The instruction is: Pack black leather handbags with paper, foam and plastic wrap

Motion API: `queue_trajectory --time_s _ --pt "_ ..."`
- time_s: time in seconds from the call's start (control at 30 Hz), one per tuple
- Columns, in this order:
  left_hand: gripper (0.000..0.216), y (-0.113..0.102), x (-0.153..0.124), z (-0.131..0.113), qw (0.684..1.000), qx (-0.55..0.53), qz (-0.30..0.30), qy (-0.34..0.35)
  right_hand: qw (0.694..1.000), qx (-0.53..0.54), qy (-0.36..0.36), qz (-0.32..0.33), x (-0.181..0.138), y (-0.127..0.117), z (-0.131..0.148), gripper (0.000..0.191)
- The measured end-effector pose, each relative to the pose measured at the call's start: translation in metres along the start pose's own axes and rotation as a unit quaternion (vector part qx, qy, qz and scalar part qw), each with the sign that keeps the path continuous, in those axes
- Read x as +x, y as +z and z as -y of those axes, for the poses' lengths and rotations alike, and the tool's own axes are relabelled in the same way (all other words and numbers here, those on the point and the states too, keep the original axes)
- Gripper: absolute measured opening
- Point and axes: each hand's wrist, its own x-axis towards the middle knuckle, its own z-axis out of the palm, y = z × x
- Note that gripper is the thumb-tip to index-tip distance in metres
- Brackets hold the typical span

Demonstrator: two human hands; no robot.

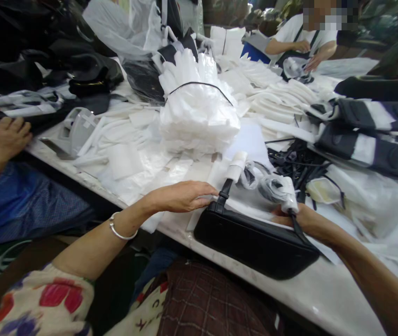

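Observation:
A black handbag (254, 242) lies at the table's front edge, its long smooth side facing me. White foam sleeves (236, 167) wrap its raised handle, and clear plastic covers some parts near the handle's ends. My left hand (185, 196) has its fingers stretched out, the tips at the bag's left end beside the strap base. Around the bag's right end reaches my right hand (300, 218), gripping near its upper rim under the wrapped handle. The strap and rim hide part of that hand's fingers.
Beyond the bag stands a banded bundle of white foam sheets (199, 112). Black straps (289, 158) lie tangled to its right, near wrapped black bags (366, 149). Another person's hand (6, 137) rests at left; a co-worker (303, 46) handles a bag across the table.

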Motion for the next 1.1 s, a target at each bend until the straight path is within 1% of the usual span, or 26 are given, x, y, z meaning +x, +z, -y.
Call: queue_trajectory --time_s 0.07,0.13,0.2,0.23,0.27,0.33,0.4,0.43,0.5,0.57,0.67,0.7,0.77,0.8,0.83,0.9,1.0,1.1 --pt "0.042 0.002 -0.005 0.005 0.996 -0.079 0.031 0.009 1.000 0.016 0.009 -0.020 0.000 0.002 -0.003 0.032" --pt "0.056 0.008 -0.010 0.008 0.994 -0.107 0.039 0.007 0.999 0.021 0.012 -0.038 0.000 0.005 -0.004 0.031" --pt "0.072 0.018 -0.011 0.007 0.996 -0.087 0.008 -0.013 0.998 0.012 0.007 -0.056 0.000 0.008 -0.004 0.029" --pt "0.077 0.024 -0.010 0.007 0.997 -0.065 -0.019 -0.028 0.998 0.009 0.005 -0.060 0.000 0.009 -0.003 0.028" --pt "0.077 0.030 -0.008 0.006 0.997 -0.041 -0.049 -0.043 0.998 0.012 0.003 -0.059 -0.001 0.008 -0.003 0.029" --pt "0.068 0.042 -0.004 0.007 0.993 -0.002 -0.099 -0.059 0.999 0.037 0.001 -0.034 -0.006 0.005 -0.004 0.036" --pt "0.058 0.051 0.000 0.009 0.990 0.013 -0.127 -0.051 0.997 0.074 -0.014 -0.012 -0.019 -0.002 -0.010 0.047" --pt "0.055 0.053 0.001 0.011 0.989 0.014 -0.138 -0.042 0.996 0.088 -0.026 -0.014 -0.027 -0.007 -0.016 0.051" --pt "0.051 0.056 0.002 0.015 0.987 0.014 -0.156 -0.025 0.994 0.094 -0.047 -0.039 -0.049 -0.013 -0.029 0.055" --pt "0.047 0.058 0.003 0.017 0.986 0.014 -0.166 -0.020 0.992 0.091 -0.066 -0.057 -0.069 -0.011 -0.043 0.060" --pt "0.038 0.065 0.007 0.018 0.983 0.018 -0.177 -0.044 0.990 0.079 -0.085 -0.086 -0.083 0.008 -0.056 0.074" --pt "0.034 0.069 0.010 0.018 0.981 0.019 -0.181 -0.067 0.989 0.066 -0.079 -0.109 -0.082 0.016 -0.058 0.073" --pt "0.029 0.078 0.018 0.019 0.974 0.017 -0.185 -0.133 0.984 0.032 -0.057 -0.167 -0.074 0.033 -0.059 0.058" --pt "0.029 0.083 0.022 0.019 0.968 0.014 -0.185 -0.170 0.981 0.017 -0.049 -0.188 -0.069 0.039 -0.059 0.049" --pt "0.029 0.087 0.026 0.019 0.963 0.011 -0.182 -0.199 0.979 0.009 -0.043 -0.199 -0.064 0.043 -0.060 0.044" --pt "0.032 0.091 0.031 0.018 0.957 0.012 -0.182 -0.226 0.980 0.008 -0.041 -0.194 -0.056 0.046 -0.060 0.042" --pt "0.033 0.092 0.030 0.010 0.948 0.018 -0.198 -0.248 0.984 0.032 -0.027 -0.175 -0.049 0.044 -0.062 0.046" --pt "0.034 0.092 0.027 -0.002 0.935 0.019 -0.228 -0.269 0.974 0.064 -0.003 -0.218 -0.048 0.045 -0.062 0.048"
